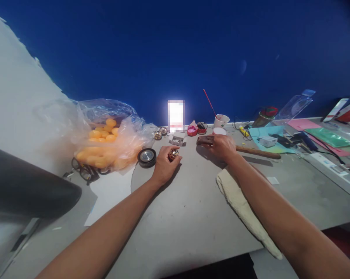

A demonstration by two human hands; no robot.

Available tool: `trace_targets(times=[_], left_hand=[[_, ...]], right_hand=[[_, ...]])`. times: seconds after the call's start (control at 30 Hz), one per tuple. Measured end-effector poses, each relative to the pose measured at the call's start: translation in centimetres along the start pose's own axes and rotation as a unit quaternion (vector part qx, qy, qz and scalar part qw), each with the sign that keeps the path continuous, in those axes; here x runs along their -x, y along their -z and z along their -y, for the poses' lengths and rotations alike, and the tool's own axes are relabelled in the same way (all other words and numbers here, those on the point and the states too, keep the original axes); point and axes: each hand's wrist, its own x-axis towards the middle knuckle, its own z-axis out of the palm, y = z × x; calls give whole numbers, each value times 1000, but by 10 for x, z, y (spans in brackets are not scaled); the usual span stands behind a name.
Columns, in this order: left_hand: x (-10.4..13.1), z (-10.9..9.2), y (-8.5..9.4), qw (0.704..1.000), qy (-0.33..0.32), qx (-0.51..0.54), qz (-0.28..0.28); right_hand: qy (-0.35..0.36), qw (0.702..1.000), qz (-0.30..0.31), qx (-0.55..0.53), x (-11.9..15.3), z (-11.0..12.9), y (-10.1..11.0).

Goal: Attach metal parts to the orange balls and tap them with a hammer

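Note:
My left hand (163, 164) is closed round a shiny gold ball-like piece (173, 154), held between thumb and fingers above the grey table. Just left of that hand sits a round black object with a silver disc in its middle (147, 155). Over to the right, my right hand (224, 147) grips a hammer (256, 152) close to its dark head. Its wooden handle points right. The fingers partly hide the head. Below the right wrist lies a folded cream cloth (241, 205), partly covered by my forearm.
Behind the hands stand two more gold balls (158, 135), a small open box of tiny parts (177, 139), red cups (192, 130) and a paper cup (222, 121) holding a red stick. Left is a plastic bag of orange balls (105, 135); glasses (86, 170) lie beside it. Clutter fills the right.

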Motion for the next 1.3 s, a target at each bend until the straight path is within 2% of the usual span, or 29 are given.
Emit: trace_targets(times=[0.1,0.23,0.4,0.53,0.77,0.93,1.03,1.17,1.3], left_hand=[[-2,3,0,1000,-5,24,5],[-2,6,0,995,28,86,29],[-2,4,1,988,52,124,75],[0,2,2,986,54,134,81],[1,3,2,988,58,118,80],[1,0,2,991,48,94,85],[2,-1,2,995,20,56,82],[3,-1,1,995,-27,20,94],[4,-3,-2,993,-25,3,114]], right_hand=[[-25,999,-1,25,1,-3,-6],[-5,999,25,34,1,-7,-13],[24,996,83,-13,-4,-17,-18],[30,991,121,-47,-6,-21,-19],[40,977,149,-145,-8,-28,-18],[24,964,127,-233,-7,-29,-18],[-27,955,67,-289,-6,-29,-19],[-68,960,-10,-271,-9,-24,-14],[-58,940,0,-337,-16,-8,3]])
